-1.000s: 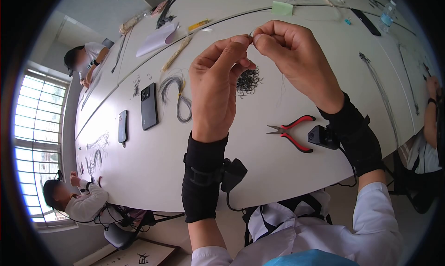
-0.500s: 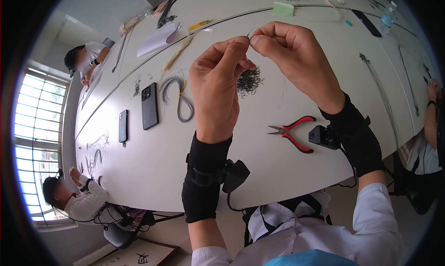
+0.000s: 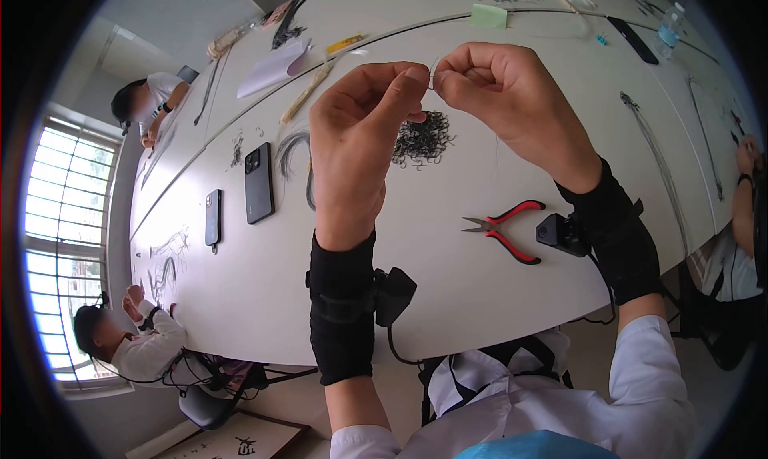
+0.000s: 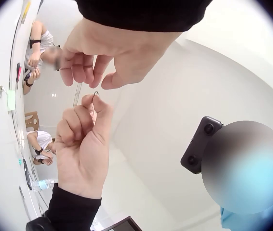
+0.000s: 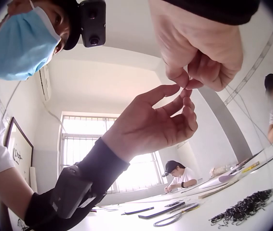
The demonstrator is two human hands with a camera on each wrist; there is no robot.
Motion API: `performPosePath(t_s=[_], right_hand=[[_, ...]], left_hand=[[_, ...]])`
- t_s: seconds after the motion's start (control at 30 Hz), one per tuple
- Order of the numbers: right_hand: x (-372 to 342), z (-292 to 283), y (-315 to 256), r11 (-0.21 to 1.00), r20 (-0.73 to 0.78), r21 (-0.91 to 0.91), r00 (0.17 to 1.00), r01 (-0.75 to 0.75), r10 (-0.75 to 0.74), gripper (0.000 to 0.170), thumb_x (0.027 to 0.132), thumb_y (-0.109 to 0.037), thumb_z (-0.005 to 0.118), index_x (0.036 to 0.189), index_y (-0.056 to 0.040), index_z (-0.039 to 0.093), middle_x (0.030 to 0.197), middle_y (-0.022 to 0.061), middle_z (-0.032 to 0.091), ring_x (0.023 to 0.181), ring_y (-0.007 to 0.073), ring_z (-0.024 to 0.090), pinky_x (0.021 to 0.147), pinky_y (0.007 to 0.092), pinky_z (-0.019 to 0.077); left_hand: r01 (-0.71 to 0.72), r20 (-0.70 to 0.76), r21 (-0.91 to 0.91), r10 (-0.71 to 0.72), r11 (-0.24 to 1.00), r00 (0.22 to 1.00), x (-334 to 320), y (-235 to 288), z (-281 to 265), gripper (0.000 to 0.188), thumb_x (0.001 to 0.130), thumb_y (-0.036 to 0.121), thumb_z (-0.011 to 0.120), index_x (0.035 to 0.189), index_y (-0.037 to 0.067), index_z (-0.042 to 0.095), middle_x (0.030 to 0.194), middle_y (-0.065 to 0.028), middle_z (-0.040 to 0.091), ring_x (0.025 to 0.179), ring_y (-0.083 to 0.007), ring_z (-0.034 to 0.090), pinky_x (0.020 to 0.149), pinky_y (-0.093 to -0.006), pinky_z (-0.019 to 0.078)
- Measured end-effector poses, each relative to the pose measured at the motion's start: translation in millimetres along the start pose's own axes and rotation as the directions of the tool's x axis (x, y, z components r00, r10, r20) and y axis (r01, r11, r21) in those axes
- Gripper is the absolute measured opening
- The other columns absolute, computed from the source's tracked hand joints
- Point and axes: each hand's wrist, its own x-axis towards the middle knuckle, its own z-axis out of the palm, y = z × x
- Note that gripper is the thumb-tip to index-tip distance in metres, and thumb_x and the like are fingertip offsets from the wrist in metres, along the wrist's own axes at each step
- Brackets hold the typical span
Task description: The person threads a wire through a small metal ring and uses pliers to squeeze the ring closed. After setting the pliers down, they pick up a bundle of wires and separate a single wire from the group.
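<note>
My left hand [image 3: 352, 143] and right hand [image 3: 512, 99] meet fingertip to fingertip above the table. A tiny dark fish hook [image 4: 96, 93] sits between them; the right thumb and forefinger pinch it, as the left wrist view shows. My left thumb and forefinger close in on its other end, mostly covering it in the right wrist view. Thin pale line runs from the right hand down to the right in that view. Below the hands lies a heap of black hooks [image 3: 424, 143]. Red-handled pliers [image 3: 490, 225] lie open nearer me, left of the right wrist.
A large black phone [image 3: 258, 183] and a smaller one [image 3: 212, 217] lie left, beside a coil of grey line [image 3: 294, 149]. Farther off are a green paper [image 3: 488, 16], a yellow packet [image 3: 344, 42] and a water bottle [image 3: 670, 27]. Other people sit around the table.
My left hand has shifted left and tilted, covering more of the grey coil. The right hand has dropped slightly, and a small gap has opened between the fingertips in the head view.
</note>
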Motion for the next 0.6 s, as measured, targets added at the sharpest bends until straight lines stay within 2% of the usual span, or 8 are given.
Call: performPosePath(t_s=[0.07,0.17,0.27,0.37,0.5,0.6], right_hand=[[-2,-1,-5,1.0,0.036,0.005,0.999,-0.03,0.03,0.028,0.094,-0.024,0.065,0.097,0.0037,0.069,0.068,0.0024,0.063,0.061,0.0061,0.056,0.057,0.0207,0.0445],[-1,-7,-15,0.997,0.087,0.004,0.993,-0.078,0.077,0.028,0.096,-0.024,0.064,0.099,0.0032,0.069,0.072,0.0022,0.065,0.063,0.0062,0.057,0.059,0.0204,0.0459],[0,-10,-14,0.998,0.081,0.002,0.995,-0.061,0.061,0.027,0.097,-0.024,0.064,0.1,0.002,0.07,0.075,0.0014,0.066,0.066,0.0062,0.058,0.062,0.0198,0.0469],[2,-10,-11,0.997,0.07,0.046,0.996,-0.055,0.052,0.025,0.098,-0.023,0.064,0.1,0.001,0.071,0.077,0.0009,0.067,0.069,0.0063,0.059,0.065,0.0195,0.047],[1,-10,-13,0.994,0.127,0.04,0.988,-0.097,0.091,0.024,0.097,-0.022,0.063,0.1,0.0005,0.071,0.079,0.002,0.067,0.072,0.0063,0.06,0.067,0.0197,0.0474],[1,-12,-15,0.993,0.167,-0.007,0.979,-0.118,0.118,0.024,0.096,-0.022,0.065,0.1,0.0003,0.072,0.078,0.0041,0.068,0.071,0.0082,0.062,0.068,0.0229,0.0494]], left_hand=[[0.013,0.04,0.071,-0.016,0.997,0.999,0,-1,-4,0.019,0.092,0.012,0.067,0.1,-0.005,0.07,0.088,-0.0097,0.069,0.078,-0.0155,0.066,0.08,-0.0321,0.0551],[0.01,0.047,0.032,-0.012,0.999,0.999,1,-3,-6,0.018,0.093,0.012,0.067,0.101,-0.004,0.07,0.087,-0.0086,0.069,0.077,-0.0161,0.066,0.08,-0.0317,0.0549],[0.056,0.038,-0.127,-0.051,0.99,0.998,2,-2,-7,0.02,0.091,0.012,0.069,0.098,-0.006,0.069,0.08,-0.0064,0.066,0.074,-0.013,0.063,0.077,-0.0283,0.052],[0.091,0.081,-0.216,-0.075,0.972,0.994,3,-2,-9,0.017,0.091,0.011,0.068,0.098,-0.005,0.069,0.081,-0.0067,0.066,0.075,-0.0134,0.063,0.078,-0.0292,0.0522],[0.093,0.078,-0.276,-0.074,0.957,0.994,3,-5,-10,0.017,0.092,0.011,0.067,0.098,-0.005,0.068,0.083,-0.0065,0.065,0.075,-0.013,0.062,0.078,-0.0301,0.0524],[0.08,0.066,-0.276,-0.064,0.958,0.996,4,-7,-12,0.017,0.092,0.012,0.068,0.098,-0.004,0.068,0.083,-0.006,0.065,0.076,-0.013,0.063,0.078,-0.0301,0.0523]])
